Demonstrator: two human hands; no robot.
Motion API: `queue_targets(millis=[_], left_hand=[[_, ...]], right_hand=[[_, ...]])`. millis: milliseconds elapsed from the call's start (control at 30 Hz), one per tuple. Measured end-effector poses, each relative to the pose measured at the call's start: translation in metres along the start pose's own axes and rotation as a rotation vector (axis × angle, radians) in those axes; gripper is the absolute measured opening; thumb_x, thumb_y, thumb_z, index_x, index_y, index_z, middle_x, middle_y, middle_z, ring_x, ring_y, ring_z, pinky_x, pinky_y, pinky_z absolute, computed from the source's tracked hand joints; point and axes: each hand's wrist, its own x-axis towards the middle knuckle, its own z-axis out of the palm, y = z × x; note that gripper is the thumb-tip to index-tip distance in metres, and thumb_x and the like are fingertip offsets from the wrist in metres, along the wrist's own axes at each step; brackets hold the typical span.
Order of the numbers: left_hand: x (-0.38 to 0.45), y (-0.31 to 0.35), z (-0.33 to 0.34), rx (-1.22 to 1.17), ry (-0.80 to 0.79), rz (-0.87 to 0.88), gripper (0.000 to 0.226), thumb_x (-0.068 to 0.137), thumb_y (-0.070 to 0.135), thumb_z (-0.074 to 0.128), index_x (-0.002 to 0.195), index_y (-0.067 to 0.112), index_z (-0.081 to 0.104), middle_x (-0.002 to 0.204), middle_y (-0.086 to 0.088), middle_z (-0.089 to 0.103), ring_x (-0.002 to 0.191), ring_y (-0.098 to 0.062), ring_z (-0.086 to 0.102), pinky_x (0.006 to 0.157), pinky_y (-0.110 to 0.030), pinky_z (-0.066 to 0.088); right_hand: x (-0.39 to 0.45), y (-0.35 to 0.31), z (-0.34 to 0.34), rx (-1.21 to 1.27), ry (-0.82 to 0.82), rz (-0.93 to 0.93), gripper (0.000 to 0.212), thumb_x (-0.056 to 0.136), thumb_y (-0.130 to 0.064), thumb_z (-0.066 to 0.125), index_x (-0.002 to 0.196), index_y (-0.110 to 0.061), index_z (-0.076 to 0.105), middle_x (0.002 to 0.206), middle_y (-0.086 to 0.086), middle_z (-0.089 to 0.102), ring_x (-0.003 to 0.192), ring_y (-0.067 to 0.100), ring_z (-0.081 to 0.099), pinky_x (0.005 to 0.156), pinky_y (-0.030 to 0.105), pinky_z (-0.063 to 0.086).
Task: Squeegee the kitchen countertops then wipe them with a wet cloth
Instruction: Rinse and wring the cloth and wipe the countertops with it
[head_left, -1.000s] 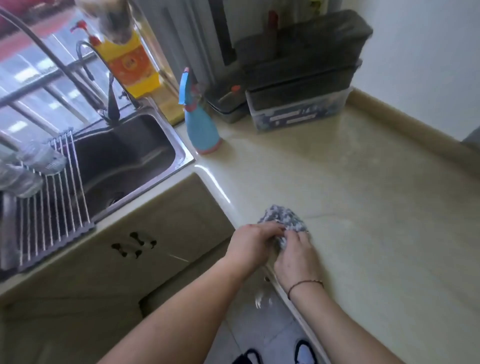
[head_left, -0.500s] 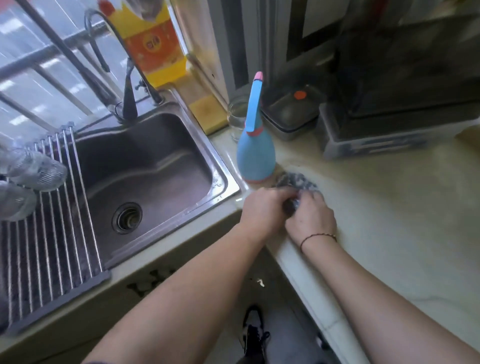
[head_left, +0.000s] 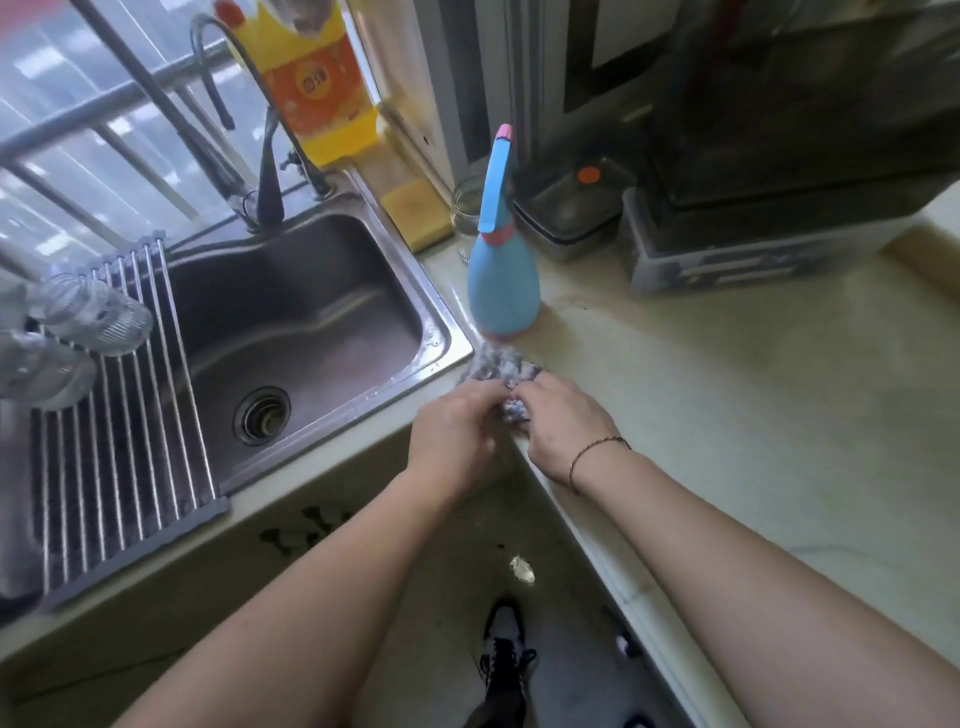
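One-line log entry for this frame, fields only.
step: wipe | left hand: grips cloth | right hand: grips cloth | place: countertop corner by sink

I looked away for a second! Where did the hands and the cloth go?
Both hands, left hand and right hand, slid the cloth along the countertop edge from open counter to the corner by the sink, just below the blue spray bottle. Both hands grip the cloth as before; the bottle stayed put.

brushed metal sink (head_left: 332, 291), glossy stone-look countertop (head_left: 753, 415), nubbly cloth (head_left: 496, 369)
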Motion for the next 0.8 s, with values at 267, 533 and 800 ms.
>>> queue_targets(millis=[267, 533, 800], left_hand=[[-0.063, 0.066, -0.023, 0.066, -0.333, -0.042, 0.029, 0.078, 0.02, 0.054, 0.1, 0.029, 0.07, 0.093, 0.005, 0.072, 0.087, -0.02, 0.066, 0.073, -0.034, 0.053], [-0.099, 0.148, -0.139, -1.024, -0.362, -0.31, 0.028, 0.081, 0.033, 0.065, 0.095, 0.01, 0.057, 0.088, -0.012, 0.053, 0.08, -0.022, 0.049, 0.064, -0.031, 0.04], [-0.174, 0.122, -0.163, -1.803, -0.327, -0.761, 0.065, 0.079, 0.038, 0.073, 0.13, 0.004, 0.05, 0.124, -0.023, 0.057, 0.106, -0.036, 0.059, 0.1, -0.048, 0.042]], right_hand=[[-0.097, 0.038, -0.032, -0.09, -0.056, 0.024, 0.025, 0.074, -0.04, 0.069, 0.073, -0.02, 0.055, 0.079, 0.001, 0.059, 0.093, 0.025, 0.054, 0.067, 0.028, 0.037], [-0.202, 0.009, -0.1, 1.415, -0.052, -0.129, 0.055, 0.062, -0.009, 0.08, 0.113, -0.017, 0.061, 0.098, 0.012, 0.071, 0.086, 0.025, 0.066, 0.069, 0.036, 0.055], [-0.222, -0.064, -0.055, 1.265, -0.055, 0.011, 0.073, 0.084, 0.001, 0.068, 0.14, -0.035, 0.037, 0.112, 0.024, 0.068, 0.1, 0.037, 0.068, 0.093, 0.057, 0.051]])
